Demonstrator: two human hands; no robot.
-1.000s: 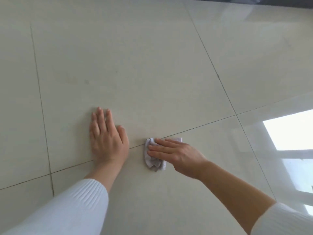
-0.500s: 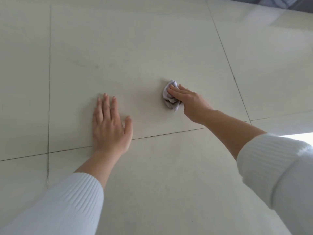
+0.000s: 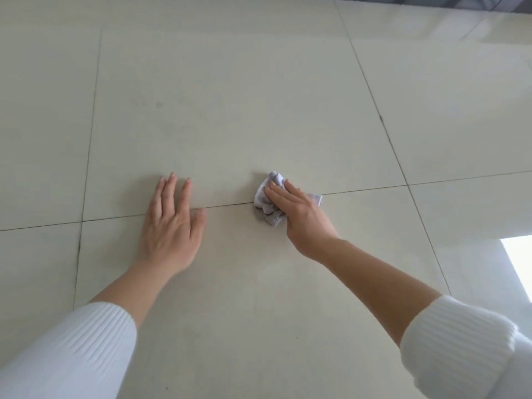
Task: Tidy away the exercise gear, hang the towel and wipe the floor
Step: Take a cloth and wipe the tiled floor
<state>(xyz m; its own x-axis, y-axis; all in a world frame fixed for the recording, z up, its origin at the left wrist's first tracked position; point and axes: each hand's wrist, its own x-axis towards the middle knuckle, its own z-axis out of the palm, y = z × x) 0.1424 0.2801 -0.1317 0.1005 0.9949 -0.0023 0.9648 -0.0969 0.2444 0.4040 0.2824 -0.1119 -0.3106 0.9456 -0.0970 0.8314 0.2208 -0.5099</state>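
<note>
- Floor: pale cream tiles, glossy, large, set apart by thin dark seams. Carries both hands and the cloth.
- Seam: runs from the left edge of the floor towards the right edge, passing under both hands and the cloth.
- Cloth: small, crumpled, pale grey. Lies on the floor right over that seam, well away from the far edge and to the right of the left hand. Shows beyond the fingertips, along the left of the right hand, and as one corner on its right side.
- Right hand: palm down on top of the cloth, fingers straight and close together, pressing it flat to the floor. Thumb hidden; no curl round the cloth seen.
- Left hand: flat on the bare floor, palm down, fingers straight and slightly spread, thumb held out to the right. Palm on the near tile, fingers reaching over the seam onto the far tile. Holds nothing; apart from the cloth.
- Left sleeve: white, ribbed, ending partway up the forearm, at the near left corner.
- Right sleeve: white, ribbed, bunched up the forearm, at the near right corner.
- Smudge: small, faint, grey, on the far tile beyond the left hand.
- Bright patch: white reflected light at the right edge of the floor.
- Dark strip: along the far edge towards the far right corner; too little shown to tell what.
</note>
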